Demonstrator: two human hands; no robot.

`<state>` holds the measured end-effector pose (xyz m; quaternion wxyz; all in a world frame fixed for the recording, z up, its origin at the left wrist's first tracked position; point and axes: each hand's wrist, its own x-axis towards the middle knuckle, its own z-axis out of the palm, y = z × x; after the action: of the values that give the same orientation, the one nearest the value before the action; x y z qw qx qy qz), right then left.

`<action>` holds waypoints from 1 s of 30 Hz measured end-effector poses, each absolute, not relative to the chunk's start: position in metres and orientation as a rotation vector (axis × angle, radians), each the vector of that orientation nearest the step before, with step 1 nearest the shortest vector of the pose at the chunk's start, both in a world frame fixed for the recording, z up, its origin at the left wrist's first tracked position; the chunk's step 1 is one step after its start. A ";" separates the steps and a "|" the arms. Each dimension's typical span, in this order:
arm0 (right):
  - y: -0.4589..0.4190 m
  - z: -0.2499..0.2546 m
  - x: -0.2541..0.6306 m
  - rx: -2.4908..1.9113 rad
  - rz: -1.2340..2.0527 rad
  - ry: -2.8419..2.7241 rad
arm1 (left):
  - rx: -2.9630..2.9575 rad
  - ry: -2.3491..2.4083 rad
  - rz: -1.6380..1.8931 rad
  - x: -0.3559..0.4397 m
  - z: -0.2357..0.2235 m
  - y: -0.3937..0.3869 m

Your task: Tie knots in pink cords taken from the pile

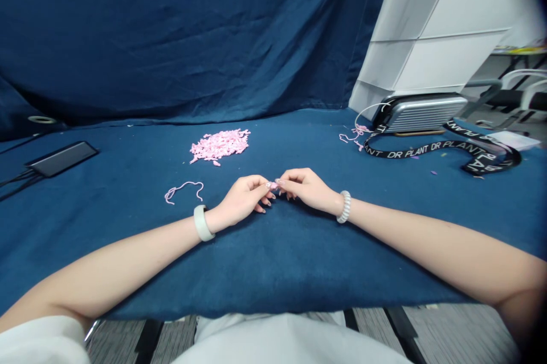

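Observation:
My left hand (241,200) and my right hand (307,188) meet above the blue cloth (273,256), fingertips pinching a small pink piece of cord (272,185) between them. Its exact shape is mostly hidden by my fingers. Farther ahead lies a heap of short pink cord pieces (220,145). A loose length of pink cord (183,189) rests just beyond my left wrist, not touching it. A white band (203,223) circles my left wrist, and a white coil bracelet (344,207) circles my right.
A black smartphone (62,159) lies at the far left. At the right are a silver case (421,113), a black printed lanyard (444,147) and some pink strands (354,135). Blue fabric (171,33) hangs behind the table, with a white panel structure (431,28) at the back right.

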<state>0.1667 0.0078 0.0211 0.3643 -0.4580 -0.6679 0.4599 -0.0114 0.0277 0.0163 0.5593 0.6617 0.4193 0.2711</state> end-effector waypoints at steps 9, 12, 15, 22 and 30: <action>0.010 0.021 0.167 -1.176 1.144 -1.707 | 1.576 0.989 0.659 -0.012 0.016 0.027; 0.009 0.020 0.167 -1.180 1.146 -1.692 | 1.575 0.991 0.669 -0.012 0.015 0.027; 0.010 0.019 0.167 -1.172 1.151 -1.677 | 1.547 0.982 0.674 -0.012 0.015 0.028; 0.013 0.018 0.168 -1.158 1.199 -1.589 | 1.551 0.966 0.686 -0.013 0.016 0.027; 0.018 0.014 0.169 -1.129 1.257 -1.570 | 1.577 0.977 0.696 -0.013 0.017 0.026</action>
<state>0.1691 0.0177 0.0138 0.4056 -0.4476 -0.6221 0.4982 -0.0128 0.0255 0.0168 0.5480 0.6658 0.4123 0.2939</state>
